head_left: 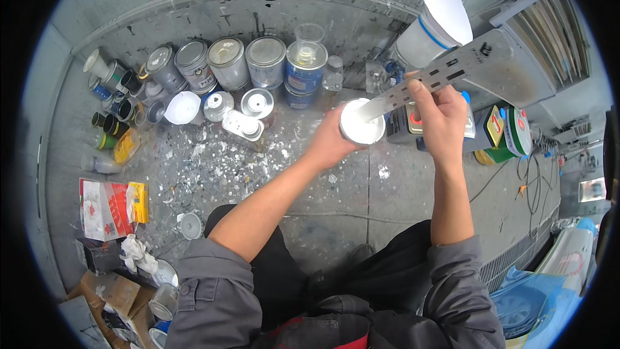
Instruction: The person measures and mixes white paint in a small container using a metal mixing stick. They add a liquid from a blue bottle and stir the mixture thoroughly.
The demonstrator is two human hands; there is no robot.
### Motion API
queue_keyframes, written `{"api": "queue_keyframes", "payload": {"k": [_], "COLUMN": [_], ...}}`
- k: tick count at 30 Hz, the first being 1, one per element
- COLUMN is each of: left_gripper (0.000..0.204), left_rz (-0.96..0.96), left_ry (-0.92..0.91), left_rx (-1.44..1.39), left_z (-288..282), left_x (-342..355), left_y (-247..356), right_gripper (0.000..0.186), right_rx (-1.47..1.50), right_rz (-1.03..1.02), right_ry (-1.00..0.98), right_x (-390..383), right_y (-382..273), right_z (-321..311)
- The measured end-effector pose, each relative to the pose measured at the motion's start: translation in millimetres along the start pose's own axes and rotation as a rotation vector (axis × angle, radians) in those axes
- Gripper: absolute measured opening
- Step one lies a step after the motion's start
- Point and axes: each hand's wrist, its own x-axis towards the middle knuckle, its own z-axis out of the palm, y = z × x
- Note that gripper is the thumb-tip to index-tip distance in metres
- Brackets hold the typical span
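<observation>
My left hand (332,137) is closed round a white cup (359,130) filled with white liquid. In my right hand (438,116) is a long, flat, translucent mixing stick (468,59) with dark rectangular markings, held at a slant with its lower end down in the cup. Just behind and right of the cup stand metal cans with coloured caps (407,130), partly hidden by my right hand. A tall white container with a blue band (426,39) is above the stick.
Cans (226,58) line the back wall; smaller cups and tins (116,123) crowd the left. Boxes (113,294) and crumpled paper (135,252) lie lower left. Green jugs (516,132), hoses (536,181) and a blue plastic-wrapped item (529,294) are right, on or beside the paint-spattered floor (323,197).
</observation>
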Motion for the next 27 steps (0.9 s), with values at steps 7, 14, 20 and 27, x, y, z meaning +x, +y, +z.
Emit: {"api": "queue_keyframes", "payload": {"k": [7,14,20,27], "left_gripper": [0.085,0.09,0.089,0.089], "left_rz": [-0.065,-0.055,-0.063,-0.08], "left_ry": [-0.028,-0.007,0.006,0.025], "left_rx": [-0.056,-0.076,-0.008,-0.071], "left_z": [-1,-1,0,0], "left_x": [4,4,0,2], "left_y": [8,-5,4,3], "right_gripper": [0.025,0.025,0.022,0.024], "right_rx": [-0.082,0.084,0.063,-0.047], "right_rz": [0.045,0.089,0.021,0.001], "right_ry": [0.003,0.034,0.109,0.017], "right_x": [-14,-21,-9,-23], "right_y": [33,3,2,33], "right_z": [5,6,-2,16]}}
